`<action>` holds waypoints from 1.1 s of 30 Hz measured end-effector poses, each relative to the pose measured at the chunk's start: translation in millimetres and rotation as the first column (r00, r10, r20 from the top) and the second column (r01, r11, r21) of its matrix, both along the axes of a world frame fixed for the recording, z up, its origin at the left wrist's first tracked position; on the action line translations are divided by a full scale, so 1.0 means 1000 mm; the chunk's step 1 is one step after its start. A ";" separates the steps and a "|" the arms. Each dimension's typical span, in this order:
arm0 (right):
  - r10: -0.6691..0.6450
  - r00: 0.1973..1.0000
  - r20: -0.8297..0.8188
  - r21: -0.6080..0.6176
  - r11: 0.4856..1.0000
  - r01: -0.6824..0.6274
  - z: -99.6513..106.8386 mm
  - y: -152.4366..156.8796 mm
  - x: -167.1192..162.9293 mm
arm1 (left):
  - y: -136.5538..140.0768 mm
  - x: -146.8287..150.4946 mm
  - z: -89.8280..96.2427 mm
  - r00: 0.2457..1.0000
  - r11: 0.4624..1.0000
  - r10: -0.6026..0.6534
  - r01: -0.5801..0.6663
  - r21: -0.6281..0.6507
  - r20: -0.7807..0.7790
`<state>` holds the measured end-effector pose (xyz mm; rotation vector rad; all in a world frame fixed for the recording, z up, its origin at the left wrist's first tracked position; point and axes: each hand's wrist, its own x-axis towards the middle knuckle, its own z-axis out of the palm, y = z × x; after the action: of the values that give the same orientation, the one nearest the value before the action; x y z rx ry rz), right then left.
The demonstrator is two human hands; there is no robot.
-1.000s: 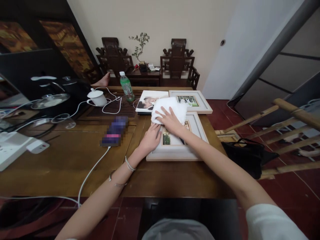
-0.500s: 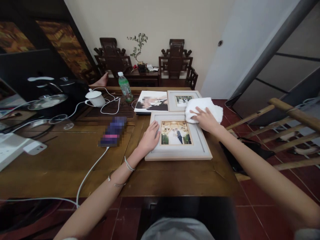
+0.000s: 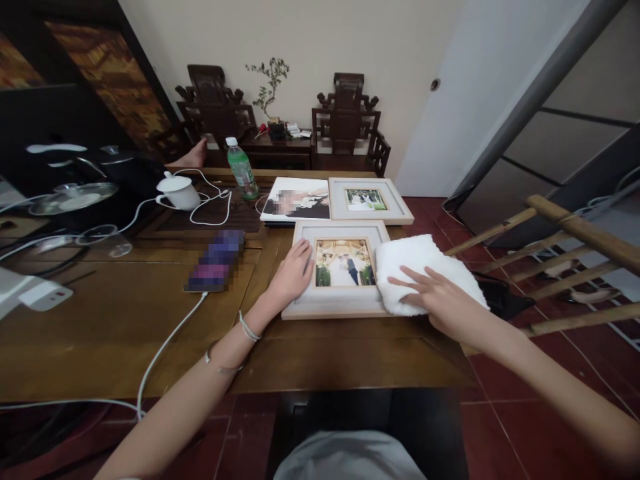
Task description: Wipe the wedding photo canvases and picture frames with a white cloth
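A light-wood picture frame (image 3: 345,309) lies flat near the table's front, with a wedding photo (image 3: 345,263) in its middle. Across its left border rests my left hand (image 3: 291,272), fingers stretched out flat. My right hand (image 3: 434,293) presses a folded white towel (image 3: 415,257) onto the frame's right side, fingertips spread on top and part of the towel gathered under the palm. That towel hides the frame's right border and hangs past it. Behind lie a second picture frame (image 3: 397,203) and a white-edged photo panel (image 3: 300,197), stacked on something dark.
Left on the wooden table (image 3: 125,333) are a phone (image 3: 215,260) on a white cable, a lidded white cup (image 3: 179,193), a green-labelled bottle (image 3: 243,170), a clear plastic cup (image 3: 106,240), a power strip (image 3: 20,287) and a pot (image 3: 75,203). A wooden chair (image 3: 580,230) stands right.
My right hand has brought the towel from the frame's upper right corner down toward its lower right, uncovering the second frame. My left hand stays on the left border. The view has shifted slightly.
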<state>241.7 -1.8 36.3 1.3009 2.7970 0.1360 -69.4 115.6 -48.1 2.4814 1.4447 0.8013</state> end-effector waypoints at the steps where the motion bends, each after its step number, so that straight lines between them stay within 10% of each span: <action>1: -0.005 1.000 0.001 0.003 1.000 0.005 0.000 0.005 -0.001 | 0.000 0.000 0.000 1.000 1.000 -0.006 0.006 0.007 -0.006; 12: -0.117 0.991 0.065 0.142 0.984 0.107 0.001 0.132 -0.014 | 0.001 -0.002 0.000 0.999 1.000 -0.019 0.018 0.011 0.027; 25: -0.074 0.996 -0.048 -0.183 0.981 0.064 0.023 -0.012 -0.006 | -0.003 0.002 0.002 0.999 0.999 0.034 -0.034 -0.012 -0.036; 33: -0.140 0.990 -0.001 -0.061 0.988 0.140 0.011 0.043 -0.022 | -0.003 0.001 0.005 1.000 1.000 -0.007 0.007 -0.010 -0.012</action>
<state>219.5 41.5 47.2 1.4791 2.6798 0.0411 -68.1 112.6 -43.4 2.4863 1.4396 0.7773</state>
